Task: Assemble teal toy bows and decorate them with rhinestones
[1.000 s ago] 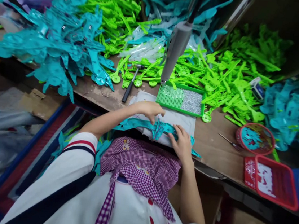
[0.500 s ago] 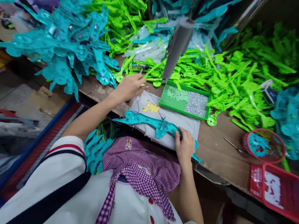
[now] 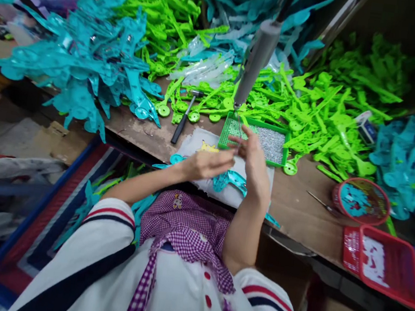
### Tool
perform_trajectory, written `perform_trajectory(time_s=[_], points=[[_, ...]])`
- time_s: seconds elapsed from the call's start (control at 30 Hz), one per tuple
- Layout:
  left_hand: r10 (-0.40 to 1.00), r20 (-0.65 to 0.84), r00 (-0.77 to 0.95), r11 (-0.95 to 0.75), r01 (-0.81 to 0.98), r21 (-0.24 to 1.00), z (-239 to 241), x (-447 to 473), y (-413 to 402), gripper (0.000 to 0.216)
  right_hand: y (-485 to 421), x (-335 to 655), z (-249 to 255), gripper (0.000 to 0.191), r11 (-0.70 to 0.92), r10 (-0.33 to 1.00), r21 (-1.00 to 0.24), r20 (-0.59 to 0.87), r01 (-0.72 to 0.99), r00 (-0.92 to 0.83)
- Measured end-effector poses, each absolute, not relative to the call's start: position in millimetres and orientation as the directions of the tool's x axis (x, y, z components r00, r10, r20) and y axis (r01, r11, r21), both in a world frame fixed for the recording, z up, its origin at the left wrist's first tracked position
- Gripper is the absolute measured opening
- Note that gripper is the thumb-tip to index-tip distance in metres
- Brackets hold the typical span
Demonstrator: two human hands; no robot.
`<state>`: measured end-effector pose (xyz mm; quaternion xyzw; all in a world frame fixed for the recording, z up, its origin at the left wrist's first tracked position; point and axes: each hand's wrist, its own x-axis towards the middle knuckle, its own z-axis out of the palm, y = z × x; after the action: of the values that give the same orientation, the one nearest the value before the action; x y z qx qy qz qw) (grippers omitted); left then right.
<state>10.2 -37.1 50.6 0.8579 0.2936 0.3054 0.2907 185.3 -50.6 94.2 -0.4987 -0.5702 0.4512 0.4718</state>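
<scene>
A long teal plastic piece (image 3: 231, 180) lies on a white cloth (image 3: 197, 144) at the near edge of the bench. My left hand (image 3: 208, 163) hovers over the cloth with its fingers pressed together, pointing right; what they hold is too small to make out. My right hand (image 3: 254, 164) is raised above the teal piece, its blurred fingertips meeting the left fingers at the near edge of a green tray (image 3: 282, 147) that holds small silver screws. A grey powered screwdriver (image 3: 259, 61) hangs over the tray's far edge.
A hammer (image 3: 181, 122) lies left of the cloth. Heaps of teal parts (image 3: 87, 55) and green parts (image 3: 322, 109) cover the bench. A round red basket (image 3: 361, 199), a red tray (image 3: 387, 258) and scissors (image 3: 321, 202) sit at the right.
My left hand has come back from the green pieces near the hammer to above the cloth. My right hand has lifted off the teal piece and moved up to meet it.
</scene>
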Motion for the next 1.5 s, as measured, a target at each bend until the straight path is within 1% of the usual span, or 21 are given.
perform_trajectory(time_s=[0.07,0.13,0.23,0.33,0.4,0.47,0.5,0.53,0.57,0.6,0.63,0.67,0.7,0.73,0.8,0.9,1.07,1.2,1.33,1.4,1.5], points=[[0.623,0.352,0.699,-0.651,0.214,0.728,28,5,-61,0.024,-53,178,81,0.063,0.022,0.984,-0.999,0.014,0.042,-0.179],[0.565,0.340,0.752,-0.664,0.170,0.728,8,0,-86,0.028,-67,179,67,0.060,0.016,0.988,-1.000,0.013,0.022,-0.153],[0.591,0.378,0.713,-0.712,0.240,0.660,-10,-14,-116,0.034,-90,214,58,0.041,0.076,0.988,-0.990,0.091,0.122,0.128],[0.758,0.424,0.496,-0.645,0.473,0.600,-16,-34,-125,0.030,-97,297,57,0.035,0.046,0.843,-0.895,0.274,0.444,0.463],[0.868,0.392,0.304,-0.492,0.633,0.598,-14,-46,-118,0.028,-94,352,58,0.038,-0.169,0.714,-0.734,0.368,0.657,0.595],[0.929,0.329,0.167,-0.341,0.731,0.592,-11,-53,-105,0.028,-90,380,59,0.056,-0.484,0.681,-0.509,0.291,0.712,0.672],[0.944,0.301,0.134,-0.293,0.758,0.583,-9,-54,-97,0.028,-90,379,58,0.066,-0.507,0.661,-0.435,0.357,0.744,0.660],[0.954,0.271,0.130,-0.268,0.774,0.573,-6,-54,-89,0.029,-90,367,57,0.067,-0.438,0.671,-0.398,0.452,0.806,0.588],[0.960,0.236,0.154,-0.264,0.784,0.562,-4,-53,-81,0.030,-91,347,54,0.060,-0.279,0.684,-0.373,0.570,0.885,0.456],[0.960,0.194,0.200,-0.275,0.787,0.552,-2,-52,-74,0.032,-92,321,50,0.052,-0.062,0.759,-0.352,0.591,0.934,0.273],[0.956,0.144,0.257,-0.294,0.788,0.542,0,-51,-66,0.035,-93,294,45,0.049,0.137,0.860,-0.319,0.507,0.938,0.047],[0.945,0.089,0.315,-0.312,0.786,0.534,2,-49,-59,0.036,-92,268,38,0.050,0.276,0.923,-0.307,0.347,0.911,-0.163],[0.931,0.036,0.363,-0.326,0.782,0.531,3,-48,-52,0.038,-90,247,30,0.053,0.342,0.933,-0.308,0.228,0.888,-0.280],[0.918,-0.008,0.397,-0.332,0.779,0.532,5,-47,-45,0.038,-87,232,21,0.056,0.338,0.940,-0.329,0.160,0.882,-0.301],[0.898,-0.072,0.435,-0.331,0.773,0.542,6,-46,-31,0.032,-81,222,4,0.059,0.249,0.968,-0.378,0.079,0.892,-0.237],[0.872,-0.118,0.475,-0.338,0.760,0.556,7,-46,-12,0.022,-75,234,-16,0.056,0.132,0.991,-0.440,0.044,0.888,-0.126],[0.857,-0.125,0.500,-0.321,0.708,0.629,4,-47,5,0.014,-77,243,-21,0.056,0.099,0.995,-0.459,0.055,0.883,-0.083],[0.885,-0.091,0.456,-0.292,0.697,0.655,4,-44,3,0.016,-76,239,-21,0.063,0.046,0.999,-0.477,0.046,0.877,-0.028],[0.891,-0.035,0.453,-0.304,0.651,0.696,7,-46,3,0.015,-71,247,-25,0.069,0.041,0.999,-0.596,0.035,0.802,-0.025],[0.889,0.031,0.458,-0.333,0.599,0.728,11,-49,7,0.013,-68,254,-25,0.071,0.024,1.000,-0.646,0.018,0.763,-0.017],[0.882,0.196,0.429,-0.421,0.529,0.737,21,-52,15,0.015,-63,261,-20,0.070,-0.009,1.000,-0.618,-0.023,0.786,-0.007]])
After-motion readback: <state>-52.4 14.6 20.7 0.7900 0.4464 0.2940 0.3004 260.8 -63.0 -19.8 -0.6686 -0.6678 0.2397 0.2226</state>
